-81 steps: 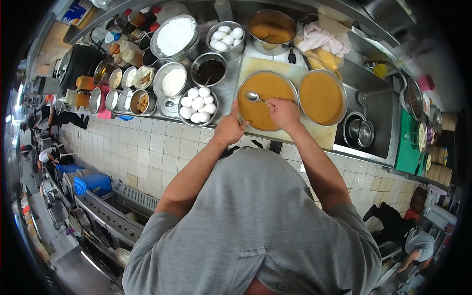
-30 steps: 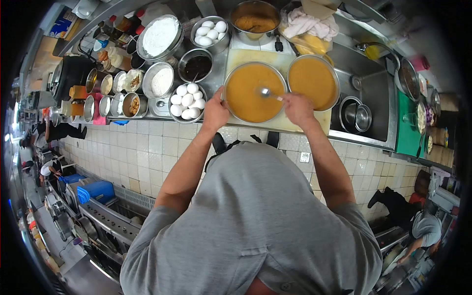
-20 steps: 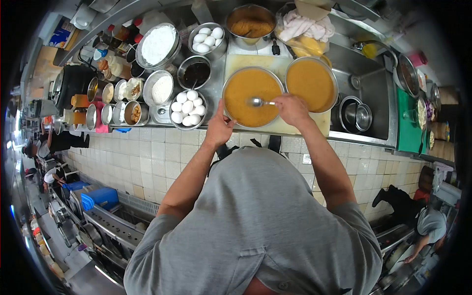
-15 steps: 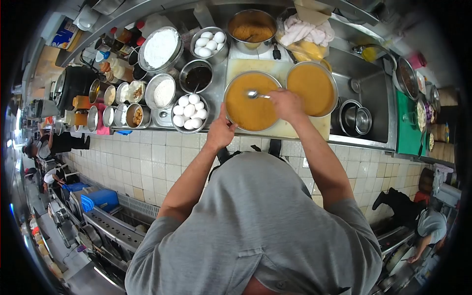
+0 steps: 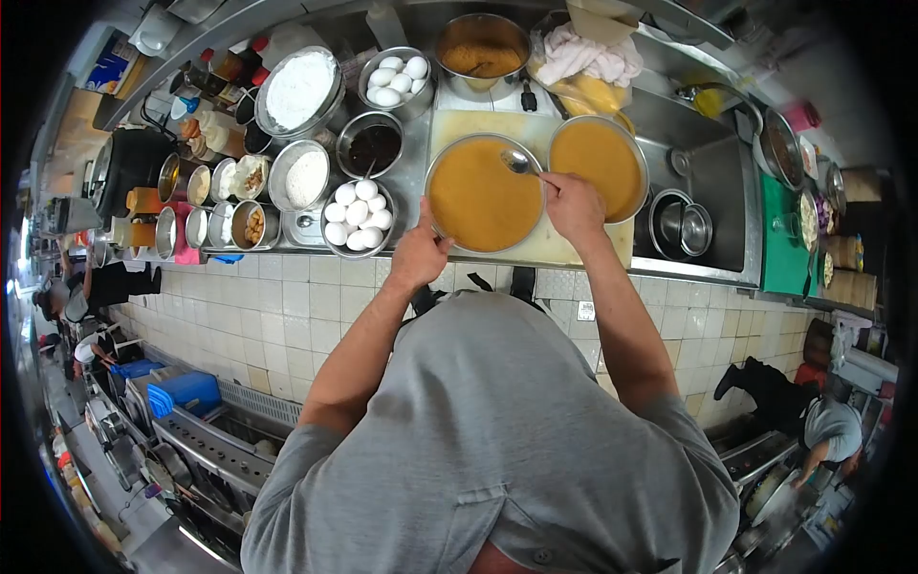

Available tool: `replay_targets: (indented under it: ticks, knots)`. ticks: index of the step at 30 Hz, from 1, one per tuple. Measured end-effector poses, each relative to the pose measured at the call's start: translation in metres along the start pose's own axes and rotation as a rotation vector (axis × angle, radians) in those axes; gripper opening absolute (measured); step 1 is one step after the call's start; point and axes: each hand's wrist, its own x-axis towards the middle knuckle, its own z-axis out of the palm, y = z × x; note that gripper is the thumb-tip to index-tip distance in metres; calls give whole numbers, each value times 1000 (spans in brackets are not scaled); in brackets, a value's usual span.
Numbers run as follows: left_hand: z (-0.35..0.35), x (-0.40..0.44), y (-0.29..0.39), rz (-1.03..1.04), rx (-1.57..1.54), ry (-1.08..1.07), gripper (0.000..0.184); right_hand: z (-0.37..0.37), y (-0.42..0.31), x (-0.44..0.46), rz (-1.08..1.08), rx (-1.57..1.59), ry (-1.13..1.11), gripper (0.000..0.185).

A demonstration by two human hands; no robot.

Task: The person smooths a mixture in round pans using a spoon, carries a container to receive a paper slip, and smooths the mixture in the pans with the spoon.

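Two round metal pans of smooth orange-brown mixture sit side by side on a pale cutting board (image 5: 461, 122). My right hand (image 5: 576, 205) is closed around the handle of a metal spoon (image 5: 516, 161), whose bowl is over the upper right of the left pan (image 5: 485, 196). At that pan's lower left rim, my left hand (image 5: 419, 252) grips the edge, with one finger stretched up along its side. The right pan (image 5: 598, 169) stands just beyond my right hand. A bowl of white eggs (image 5: 359, 216) is left of my left hand.
Behind the board stands a pot of orange-brown paste (image 5: 482, 59). Bowls of eggs (image 5: 395, 81), white powder (image 5: 300, 91) and dark liquid (image 5: 371, 147) are at the left. A sink (image 5: 703, 172) with metal bowls lies right. Other people are at both far sides.
The spoon has moved from the middle of the left pan to its upper right, and my right hand has shifted slightly. My left hand stays at the rim.
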Motion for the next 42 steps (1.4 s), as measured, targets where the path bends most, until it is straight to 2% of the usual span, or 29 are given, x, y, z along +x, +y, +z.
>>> replay_targets:
  ticks: [3,6,8,11,18,20,21,23,24,26,30,32,36,42]
  knots:
    - [0,0,0,0,9,-10,100,9,8,-1,42,16,82,28]
    - [-4,-1,4,-10,5,-17,101,9,7,-1,63,-117,-23,28]
    - [-2,0,3,-6,10,-9,101,10,2,-6,34,-1,83,28]
    - [1,0,0,-12,14,-5,101,14,5,-4,62,-33,26,29]
    - [5,1,-3,7,9,25,101,26,6,1,10,5,72,29]
    - [5,1,-4,6,4,25,101,22,3,-1,-27,-61,-84,28]
    - [4,1,-4,7,-4,22,102,17,2,-8,-33,-57,-87,28]
    - [5,2,-3,3,4,26,102,5,10,-24,-323,-143,-352,30]
    - [6,2,-3,-2,14,26,102,7,14,-23,-323,-142,-358,30]
    - [7,3,-3,-5,-18,11,101,14,16,-14,-37,-42,-187,30]
    - [-6,9,3,-12,-88,-49,98,32,-3,-14,-193,-75,-201,28]
    - [-6,13,-5,15,-109,-14,98,40,-16,-16,-282,-38,-295,29]
    - [14,6,-11,20,-177,108,95,62,-29,-11,-221,7,-218,30]
    - [14,23,-23,17,-221,71,87,94,-40,1,-206,342,-168,33]
